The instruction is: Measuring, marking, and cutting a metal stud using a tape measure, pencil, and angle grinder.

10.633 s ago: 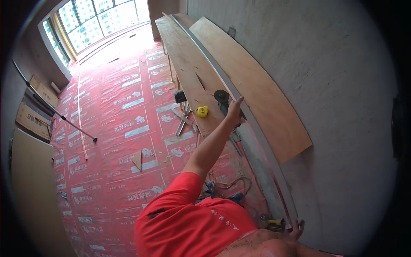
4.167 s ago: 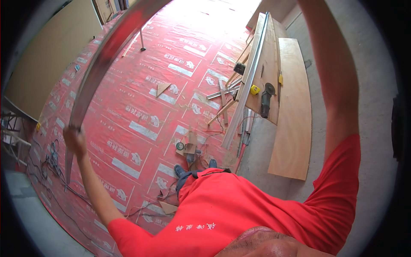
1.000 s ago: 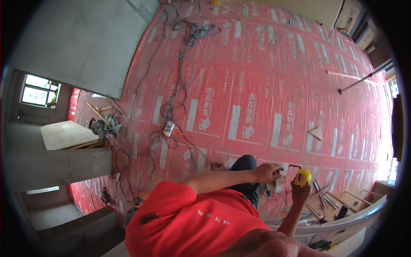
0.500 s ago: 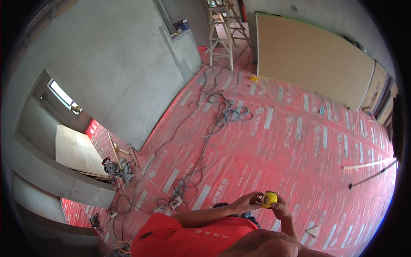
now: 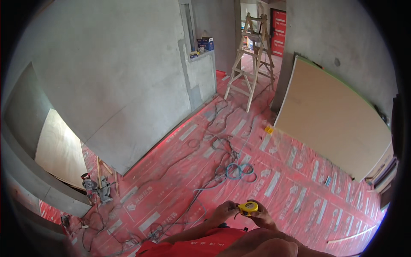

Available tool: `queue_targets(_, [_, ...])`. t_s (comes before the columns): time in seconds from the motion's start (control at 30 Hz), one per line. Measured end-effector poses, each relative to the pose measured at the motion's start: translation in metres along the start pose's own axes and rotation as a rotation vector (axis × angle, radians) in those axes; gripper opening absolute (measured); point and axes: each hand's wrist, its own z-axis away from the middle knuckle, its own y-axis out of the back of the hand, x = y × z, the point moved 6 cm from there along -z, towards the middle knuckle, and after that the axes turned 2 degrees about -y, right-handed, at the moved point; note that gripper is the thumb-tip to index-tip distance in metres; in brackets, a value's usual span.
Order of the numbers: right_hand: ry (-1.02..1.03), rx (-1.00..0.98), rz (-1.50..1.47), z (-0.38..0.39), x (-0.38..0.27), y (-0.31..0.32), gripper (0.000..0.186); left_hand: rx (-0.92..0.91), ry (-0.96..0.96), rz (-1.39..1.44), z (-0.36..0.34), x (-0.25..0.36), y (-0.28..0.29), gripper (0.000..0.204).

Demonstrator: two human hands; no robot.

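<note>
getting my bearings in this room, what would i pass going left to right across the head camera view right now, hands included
Pale wooden sheet → power saw → blue box → left hand → yellow tape measure → right hand → large brown board

I have a compact yellow tape measure [image 5: 248, 208] with rounded edges and a darker patch on the face turned up toward me. It sits in my right hand [image 5: 262, 216], raised above the floor at the near side of the scene, its left end right by the fingers of my left hand [image 5: 225, 211]. Whether any blade is out, I can't tell.
</note>
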Motion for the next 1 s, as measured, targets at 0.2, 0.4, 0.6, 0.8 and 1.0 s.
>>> queue_targets(0.2, [-0.141, 0.009, 0.363, -0.142, -0.131, 0.074, 0.09, -0.108, 0.128, 0.16, -0.18, 0.061, 0.047, 0.024])
queue_targets(0.4, [0.291, 0.406, 0.52, -0.303, -0.287, 0.153, 0.026, -0.28, 0.086, 0.421, -0.386, 0.075, 0.069, 0.028])
queue_targets(0.6, [0.002, 0.013, 0.646, -0.504, -0.351, 0.144, 0.03, -0.24, -0.042, -0.245, -0.569, 0.139, 0.133, 0.036])
queue_targets(0.8, [-0.319, -0.345, 0.926, -0.659, -0.425, 0.102, 0.057, -0.052, 0.083, -0.01, -0.692, 0.191, 0.225, 0.032])
queue_targets(1.0, [-0.352, -0.252, 0.921, -0.82, -0.462, 0.156, 0.042, -0.003, 0.158, -0.163, -0.839, 0.246, 0.324, 0.033])
